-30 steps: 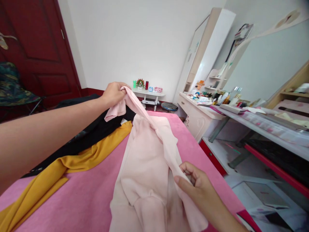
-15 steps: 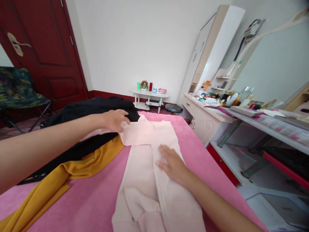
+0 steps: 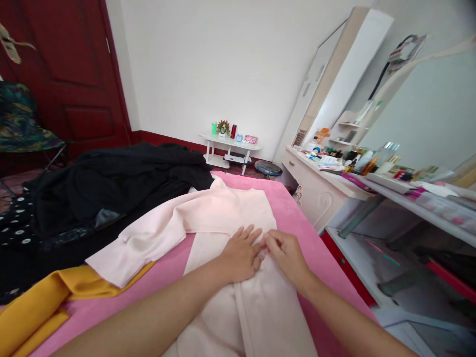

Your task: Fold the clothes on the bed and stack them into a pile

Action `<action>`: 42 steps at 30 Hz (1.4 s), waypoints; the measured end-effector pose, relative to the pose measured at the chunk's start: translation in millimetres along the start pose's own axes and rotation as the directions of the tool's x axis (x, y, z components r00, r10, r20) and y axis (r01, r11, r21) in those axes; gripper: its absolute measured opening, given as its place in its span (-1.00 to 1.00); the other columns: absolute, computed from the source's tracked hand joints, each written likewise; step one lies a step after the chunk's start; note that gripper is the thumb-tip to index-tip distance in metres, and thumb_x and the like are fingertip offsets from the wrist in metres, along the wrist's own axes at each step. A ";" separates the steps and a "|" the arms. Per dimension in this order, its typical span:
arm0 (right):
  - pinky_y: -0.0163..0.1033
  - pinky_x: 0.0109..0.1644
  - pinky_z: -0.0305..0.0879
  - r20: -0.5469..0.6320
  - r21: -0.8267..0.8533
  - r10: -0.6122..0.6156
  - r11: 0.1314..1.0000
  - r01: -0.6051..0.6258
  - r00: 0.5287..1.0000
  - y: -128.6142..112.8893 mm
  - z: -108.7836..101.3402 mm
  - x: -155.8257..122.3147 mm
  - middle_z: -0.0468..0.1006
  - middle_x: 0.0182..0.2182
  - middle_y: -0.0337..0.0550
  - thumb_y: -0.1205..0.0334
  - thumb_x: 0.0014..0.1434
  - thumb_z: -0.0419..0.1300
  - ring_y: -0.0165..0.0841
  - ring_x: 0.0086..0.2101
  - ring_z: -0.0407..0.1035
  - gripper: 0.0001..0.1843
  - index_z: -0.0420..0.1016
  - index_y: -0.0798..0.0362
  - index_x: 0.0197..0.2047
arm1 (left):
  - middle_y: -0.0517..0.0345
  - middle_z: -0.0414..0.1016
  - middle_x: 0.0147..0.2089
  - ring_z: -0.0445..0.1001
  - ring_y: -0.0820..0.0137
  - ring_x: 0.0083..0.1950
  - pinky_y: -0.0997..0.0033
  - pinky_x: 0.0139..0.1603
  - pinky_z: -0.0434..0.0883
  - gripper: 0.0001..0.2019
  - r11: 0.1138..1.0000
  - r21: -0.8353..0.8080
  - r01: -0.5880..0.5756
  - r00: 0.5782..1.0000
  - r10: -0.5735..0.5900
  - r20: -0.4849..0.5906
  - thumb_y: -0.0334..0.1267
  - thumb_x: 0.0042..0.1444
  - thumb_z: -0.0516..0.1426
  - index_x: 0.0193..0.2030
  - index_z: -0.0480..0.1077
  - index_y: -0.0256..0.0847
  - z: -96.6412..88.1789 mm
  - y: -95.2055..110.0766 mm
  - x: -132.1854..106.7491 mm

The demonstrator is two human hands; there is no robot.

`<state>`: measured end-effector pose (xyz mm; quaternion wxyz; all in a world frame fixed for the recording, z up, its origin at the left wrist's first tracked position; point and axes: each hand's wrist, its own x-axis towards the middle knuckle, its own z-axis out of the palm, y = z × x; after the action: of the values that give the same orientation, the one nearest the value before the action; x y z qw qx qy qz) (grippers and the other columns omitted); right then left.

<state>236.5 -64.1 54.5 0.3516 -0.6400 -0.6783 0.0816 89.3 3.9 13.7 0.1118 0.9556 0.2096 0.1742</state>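
Observation:
A pale pink long-sleeved garment (image 3: 249, 203) lies lengthwise on the pink bed cover (image 3: 169, 267), one side folded over its middle. Its sleeve (image 3: 152, 228) stretches out to the left, over a mustard-yellow garment (image 3: 70, 285). My left hand (image 3: 241, 255) rests on the pale fabric, palm down with fingers spread. Right beside it, my right hand (image 3: 286, 253) has thumb and fingers pinched on the same garment, close to the left fingertips. The fabric between the right fingers is mostly hidden.
Black clothes (image 3: 122, 173) are heaped on the left, with a polka-dot piece (image 3: 20, 223) at the edge. A small white table (image 3: 228, 142) with a few items stands by the wall. On the right is a dressing table (image 3: 316, 181) crowded with bottles.
My left hand has let go of the pink sleeve and come back right and nearer, onto the garment. The sleeve now lies out leftward. My right hand has gone from flat to pinching.

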 end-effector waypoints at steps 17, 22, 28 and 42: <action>0.20 0.32 -0.27 0.303 -0.469 0.307 0.872 -0.139 0.902 129.8 39.8 144.5 -0.24 0.38 -0.02 -0.21 0.30 -0.32 -0.05 0.33 -0.32 -0.25 -0.15 0.06 0.40 | 0.00 0.00 0.40 -0.02 0.24 0.40 0.17 0.39 -0.04 -0.48 0.980 -0.110 0.164 0.986 -0.167 -0.020 -0.07 0.27 -0.13 0.32 0.12 -0.21 -1.3 9.2 -5.0; -0.04 0.37 -0.27 0.403 -0.384 0.245 0.920 -0.080 0.882 110.6 8.7 85.0 -0.18 0.37 -0.12 -0.15 0.31 -0.21 -0.22 0.33 -0.28 -0.28 -0.11 0.10 0.39 | -0.09 -0.07 0.42 -0.10 0.23 0.42 0.24 0.40 -0.12 -0.45 0.981 0.013 0.193 0.981 -0.193 -0.009 -0.14 0.26 -0.13 0.33 0.06 -0.35 4.9 4.3 -2.3; -0.06 0.33 -0.09 0.503 -0.101 0.083 0.994 -0.037 0.860 48.5 -61.4 -40.2 0.18 0.27 -0.14 -0.15 0.24 -0.02 -0.25 0.24 0.07 -0.33 0.13 0.01 0.31 | -0.01 -0.10 0.43 -0.15 0.19 0.43 0.20 0.38 -0.13 -0.46 0.987 0.070 0.146 0.988 -0.149 0.037 -0.07 0.27 -0.16 0.34 0.06 -0.25 5.8 5.4 -5.5; -0.24 -0.12 0.29 0.312 -0.055 -0.009 0.998 0.027 0.950 -35.9 -66.7 -178.0 0.48 -0.25 -0.12 0.39 0.21 -0.01 -0.32 -0.20 0.36 -0.78 0.43 -0.01 -0.18 | -0.05 -0.10 0.43 -0.12 0.21 0.42 0.18 0.37 -0.08 -0.46 0.986 0.110 0.126 0.991 -0.129 0.022 -0.05 0.28 -0.16 0.34 0.05 -0.24 5.2 8.2 -9.1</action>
<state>234.4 -257.5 57.7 0.2219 -0.6230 -0.7332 0.1582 86.5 -8.1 8.7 0.0736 0.9474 0.2778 0.1410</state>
